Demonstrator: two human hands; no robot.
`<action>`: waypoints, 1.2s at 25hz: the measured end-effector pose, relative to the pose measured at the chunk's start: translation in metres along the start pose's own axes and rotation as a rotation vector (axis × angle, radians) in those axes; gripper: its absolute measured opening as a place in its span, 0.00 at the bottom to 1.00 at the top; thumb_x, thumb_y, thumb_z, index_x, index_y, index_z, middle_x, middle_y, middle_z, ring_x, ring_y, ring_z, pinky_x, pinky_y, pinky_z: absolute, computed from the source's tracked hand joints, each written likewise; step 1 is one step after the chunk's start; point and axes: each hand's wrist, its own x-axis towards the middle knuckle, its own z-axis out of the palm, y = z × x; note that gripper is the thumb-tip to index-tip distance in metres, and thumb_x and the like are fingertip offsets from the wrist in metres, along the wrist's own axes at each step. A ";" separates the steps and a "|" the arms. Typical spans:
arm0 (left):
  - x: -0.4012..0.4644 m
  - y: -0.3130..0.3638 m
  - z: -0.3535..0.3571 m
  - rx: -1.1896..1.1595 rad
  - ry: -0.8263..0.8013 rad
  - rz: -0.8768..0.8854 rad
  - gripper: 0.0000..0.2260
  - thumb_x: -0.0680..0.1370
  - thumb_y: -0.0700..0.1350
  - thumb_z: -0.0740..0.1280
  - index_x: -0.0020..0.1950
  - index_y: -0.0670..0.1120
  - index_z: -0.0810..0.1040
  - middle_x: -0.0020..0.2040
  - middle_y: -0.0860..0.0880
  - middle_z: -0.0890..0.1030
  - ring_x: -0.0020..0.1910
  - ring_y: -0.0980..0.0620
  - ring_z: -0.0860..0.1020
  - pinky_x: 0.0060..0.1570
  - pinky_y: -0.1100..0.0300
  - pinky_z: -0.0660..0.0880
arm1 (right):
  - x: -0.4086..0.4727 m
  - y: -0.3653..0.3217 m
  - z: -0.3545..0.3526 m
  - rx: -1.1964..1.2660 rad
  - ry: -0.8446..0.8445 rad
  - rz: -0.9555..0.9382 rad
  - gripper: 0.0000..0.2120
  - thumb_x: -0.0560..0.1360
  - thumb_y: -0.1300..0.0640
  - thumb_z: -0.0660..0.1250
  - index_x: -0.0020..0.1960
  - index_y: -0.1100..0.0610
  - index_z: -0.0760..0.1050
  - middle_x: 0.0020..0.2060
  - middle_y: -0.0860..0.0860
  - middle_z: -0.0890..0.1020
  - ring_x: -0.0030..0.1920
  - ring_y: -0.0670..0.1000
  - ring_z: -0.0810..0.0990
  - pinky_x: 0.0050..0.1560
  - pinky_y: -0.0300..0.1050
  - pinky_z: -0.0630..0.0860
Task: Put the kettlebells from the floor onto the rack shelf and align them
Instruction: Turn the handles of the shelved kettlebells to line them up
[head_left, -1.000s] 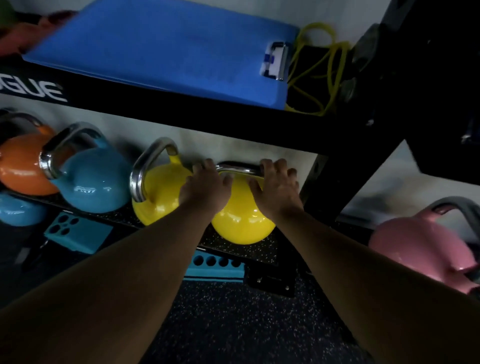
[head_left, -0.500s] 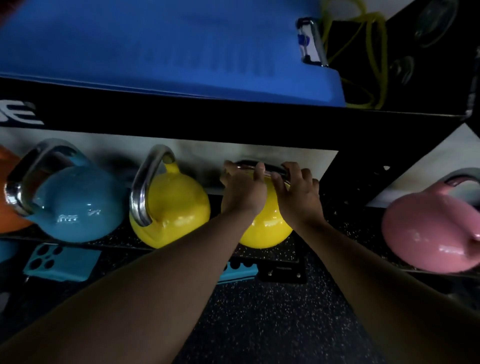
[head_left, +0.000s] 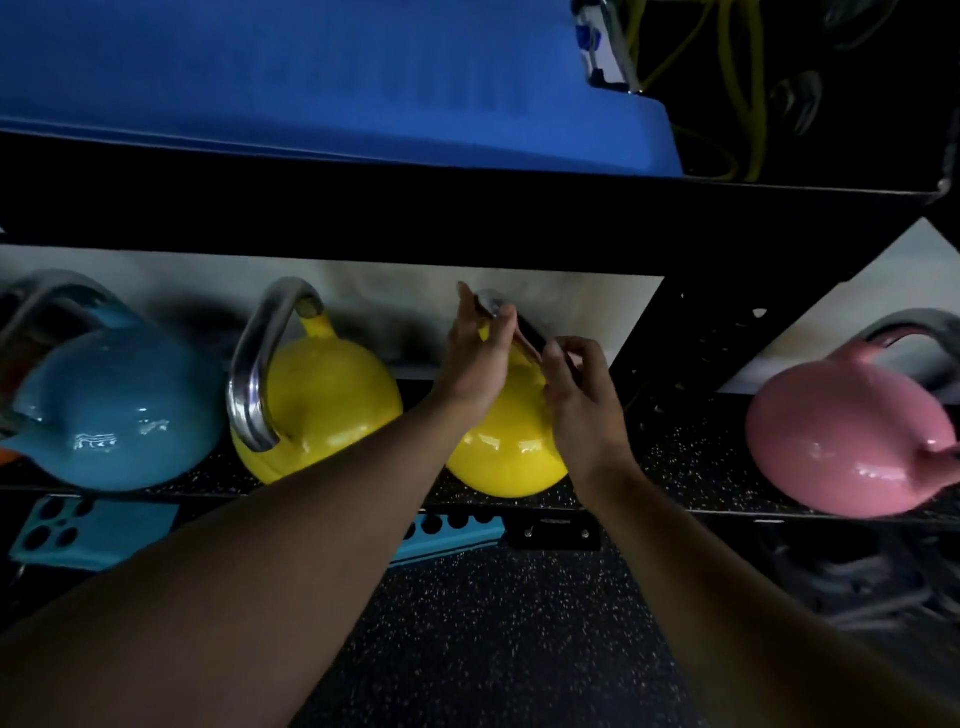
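A yellow kettlebell rests on the black speckled rack shelf, at the right end of a row. My left hand wraps the upper part of its steel handle, thumb behind and fingers stretched along it. My right hand pinches the handle's lower end with curled fingers. The handle runs diagonally between the two hands. A second yellow kettlebell stands just to its left, and a blue kettlebell sits beyond that. In the neighbouring bay to the right is a pink kettlebell.
A blue mat and yellow bands lie on the shelf above, whose black beam overhangs the kettlebells. A black rack upright separates the two bays. Teal blocks sit under the shelf on the dark speckled floor.
The handle of the right yellow kettlebell has turned from lying crosswise to a diagonal line. My left hand has risen along it and my right hand has dropped to its lower end.
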 end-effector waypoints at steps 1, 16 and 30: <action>0.005 0.000 -0.002 0.008 -0.043 0.017 0.29 0.82 0.57 0.54 0.79 0.54 0.43 0.79 0.45 0.56 0.76 0.43 0.59 0.67 0.53 0.62 | -0.007 0.005 -0.001 0.012 -0.011 -0.015 0.09 0.81 0.46 0.61 0.59 0.46 0.73 0.42 0.47 0.80 0.38 0.40 0.76 0.39 0.44 0.73; 0.031 -0.022 -0.011 -0.064 -0.151 0.063 0.28 0.79 0.63 0.51 0.78 0.57 0.54 0.78 0.50 0.59 0.76 0.50 0.59 0.64 0.62 0.55 | -0.018 0.006 0.035 0.202 -0.078 0.058 0.18 0.84 0.43 0.47 0.70 0.40 0.67 0.59 0.38 0.76 0.48 0.21 0.71 0.41 0.18 0.69; 0.031 -0.017 -0.010 -0.132 -0.173 0.126 0.22 0.84 0.54 0.48 0.78 0.53 0.57 0.77 0.48 0.62 0.75 0.50 0.61 0.73 0.52 0.59 | -0.021 0.013 0.048 0.201 -0.090 -0.011 0.21 0.84 0.42 0.48 0.76 0.38 0.60 0.69 0.43 0.74 0.69 0.39 0.71 0.66 0.41 0.71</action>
